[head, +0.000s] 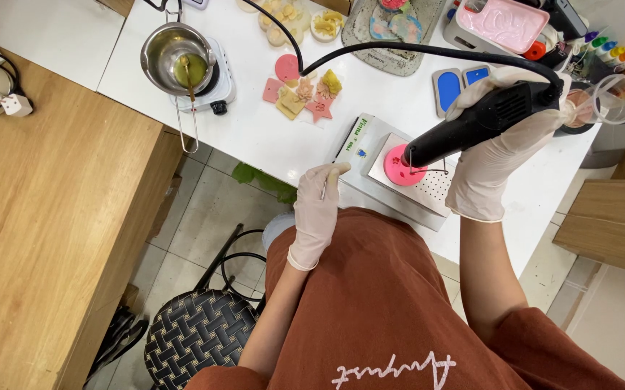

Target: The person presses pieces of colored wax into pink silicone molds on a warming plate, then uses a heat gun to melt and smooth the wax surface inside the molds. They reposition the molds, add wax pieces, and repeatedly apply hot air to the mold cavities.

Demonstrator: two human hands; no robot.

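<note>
Looking down, we see our gloved right hand [500, 137] wrapped tight around a black heat tool [482, 123] whose nozzle points down at a round pink mould [401, 167], which sits on the pale perforated plate of a small scale [399, 173], just beyond the nozzle tip and well left of the hand itself. Left of the scale, our gloved left hand [318, 209] pinches a thin metal pick [325, 186] at the scale's near corner, close to the mould but not touching it. Beyond the scale we see wax shapes [302, 92] and, farther left, a steel melting pot [177, 58] on the white table [269, 137].
</note>
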